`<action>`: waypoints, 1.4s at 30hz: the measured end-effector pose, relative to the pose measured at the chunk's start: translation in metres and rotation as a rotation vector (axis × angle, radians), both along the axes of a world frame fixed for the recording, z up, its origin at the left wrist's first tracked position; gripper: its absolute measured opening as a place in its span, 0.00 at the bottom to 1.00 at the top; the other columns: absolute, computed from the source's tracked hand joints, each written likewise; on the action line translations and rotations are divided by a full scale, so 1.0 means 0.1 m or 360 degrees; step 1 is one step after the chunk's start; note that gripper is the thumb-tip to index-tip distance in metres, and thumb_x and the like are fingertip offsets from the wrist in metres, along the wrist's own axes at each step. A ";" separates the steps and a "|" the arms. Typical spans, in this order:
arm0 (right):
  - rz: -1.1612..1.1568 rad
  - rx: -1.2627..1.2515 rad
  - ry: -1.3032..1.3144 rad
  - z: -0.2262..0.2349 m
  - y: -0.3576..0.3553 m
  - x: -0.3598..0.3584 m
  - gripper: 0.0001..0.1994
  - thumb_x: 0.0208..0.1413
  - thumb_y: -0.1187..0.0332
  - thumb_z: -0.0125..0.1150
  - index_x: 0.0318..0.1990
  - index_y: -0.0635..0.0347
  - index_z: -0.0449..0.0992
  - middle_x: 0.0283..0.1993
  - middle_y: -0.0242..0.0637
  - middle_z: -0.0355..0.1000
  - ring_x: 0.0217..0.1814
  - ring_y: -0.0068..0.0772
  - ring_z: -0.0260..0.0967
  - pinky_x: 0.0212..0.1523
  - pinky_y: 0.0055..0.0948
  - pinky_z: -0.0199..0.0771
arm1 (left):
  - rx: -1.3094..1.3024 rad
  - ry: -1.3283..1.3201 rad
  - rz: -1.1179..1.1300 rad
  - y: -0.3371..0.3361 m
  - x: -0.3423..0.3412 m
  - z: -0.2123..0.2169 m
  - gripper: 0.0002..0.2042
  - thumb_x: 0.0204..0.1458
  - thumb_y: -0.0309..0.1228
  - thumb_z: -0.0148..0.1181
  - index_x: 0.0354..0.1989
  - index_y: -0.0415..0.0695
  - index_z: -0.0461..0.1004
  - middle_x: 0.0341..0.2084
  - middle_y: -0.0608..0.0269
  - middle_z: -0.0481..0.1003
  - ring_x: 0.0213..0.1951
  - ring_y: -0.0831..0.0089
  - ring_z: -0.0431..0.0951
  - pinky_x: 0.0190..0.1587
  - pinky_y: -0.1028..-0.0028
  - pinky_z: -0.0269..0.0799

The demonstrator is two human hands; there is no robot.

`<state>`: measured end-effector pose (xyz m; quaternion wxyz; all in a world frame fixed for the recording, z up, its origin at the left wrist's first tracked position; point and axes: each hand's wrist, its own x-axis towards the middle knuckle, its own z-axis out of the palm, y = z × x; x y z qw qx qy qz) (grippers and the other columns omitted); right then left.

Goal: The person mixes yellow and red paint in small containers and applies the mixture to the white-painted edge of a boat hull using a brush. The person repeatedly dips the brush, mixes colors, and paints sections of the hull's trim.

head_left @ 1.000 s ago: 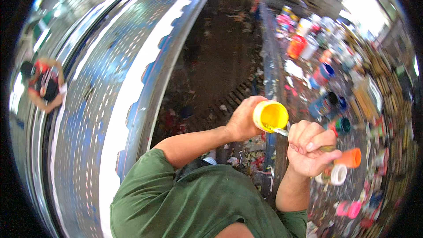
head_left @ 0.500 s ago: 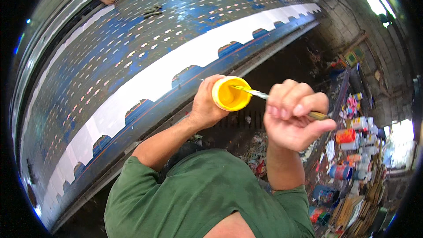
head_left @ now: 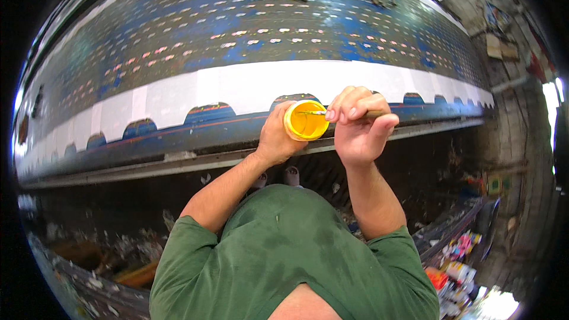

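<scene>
Green shirt (head_left: 255, 266), short sleeves (head_left: 184, 255), darker patches (head_left: 323, 238) across front.

The left hand (head_left: 275, 135) holds a round, open yellow jar (head_left: 306, 137); the right hand (head_left: 357, 136) holds a thin brown-handled brush (head_left: 374, 114), whose tip is inside the jar.

The long table (head_left: 249, 24) lies ahead, and on my remote view I see the strip (head_left: 237, 80) along its near side. Between my camera and this side, the left hand (head_left: 276, 137) holds the paint jar (head_left: 307, 122); at its right, the right hand (head_left: 363, 123) has the paintbrush (head_left: 372, 114), tip inside the jar. Behind, at right, are containers (head_left: 455, 275).
</scene>
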<state>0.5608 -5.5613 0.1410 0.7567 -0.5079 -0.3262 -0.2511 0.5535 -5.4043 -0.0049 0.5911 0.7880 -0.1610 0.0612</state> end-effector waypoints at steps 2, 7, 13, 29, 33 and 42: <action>0.0234 0.0141 0.0069 -0.01 -0.10 0.14 0.33 0.83 0.39 0.45 0.38 0.63 0.72 0.29 0.37 0.68 0.27 0.30 0.66 0.33 0.32 0.74 | 0.0059 -0.0048 0.0071 -0.02 -0.01 -0.12 0.43 0.43 0.31 0.86 0.70 0.42 0.71 0.65 0.52 0.75 0.68 0.55 0.77 0.73 0.59 0.73; 0.0713 -0.0184 0.0218 0.06 -0.14 0.15 0.32 0.83 0.36 0.40 0.39 0.58 0.72 0.24 0.31 0.63 0.23 0.26 0.57 0.26 0.30 0.64 | 0.0184 -0.0005 0.0186 -0.05 -0.06 -0.19 0.53 0.41 0.35 0.88 0.78 0.41 0.63 0.69 0.47 0.74 0.70 0.49 0.77 0.74 0.56 0.73; 0.0502 -0.0038 0.0111 0.00 -0.26 0.31 0.32 0.83 0.40 0.47 0.38 0.62 0.74 0.25 0.30 0.64 0.25 0.23 0.57 0.30 0.29 0.57 | 0.0145 0.0252 0.0140 -0.04 -0.08 -0.08 0.66 0.37 0.36 0.91 0.86 0.36 0.51 0.76 0.45 0.68 0.76 0.53 0.73 0.79 0.59 0.69; 0.0784 -0.0332 0.0199 0.28 -0.39 0.35 0.36 0.83 0.37 0.42 0.32 0.59 0.75 0.26 0.34 0.67 0.24 0.23 0.58 0.27 0.30 0.57 | 0.0414 0.0078 0.0195 -0.06 -0.05 -0.12 0.62 0.43 0.39 0.88 0.85 0.34 0.53 0.77 0.38 0.65 0.80 0.44 0.64 0.82 0.54 0.63; 0.0652 0.0192 0.0227 0.35 -0.17 0.22 0.37 0.82 0.34 0.40 0.34 0.59 0.75 0.22 0.32 0.64 0.24 0.25 0.58 0.27 0.31 0.58 | 0.0432 -0.0042 0.0183 -0.04 -0.03 -0.22 0.61 0.42 0.41 0.88 0.84 0.34 0.55 0.78 0.39 0.65 0.79 0.44 0.66 0.81 0.54 0.65; 0.0406 -0.0014 0.0168 0.27 0.02 0.26 0.31 0.82 0.37 0.47 0.37 0.58 0.72 0.24 0.31 0.63 0.23 0.24 0.56 0.24 0.29 0.59 | 0.0329 -0.0057 0.0146 -0.04 -0.03 -0.15 0.62 0.42 0.42 0.89 0.84 0.34 0.54 0.70 0.42 0.70 0.72 0.44 0.73 0.76 0.52 0.71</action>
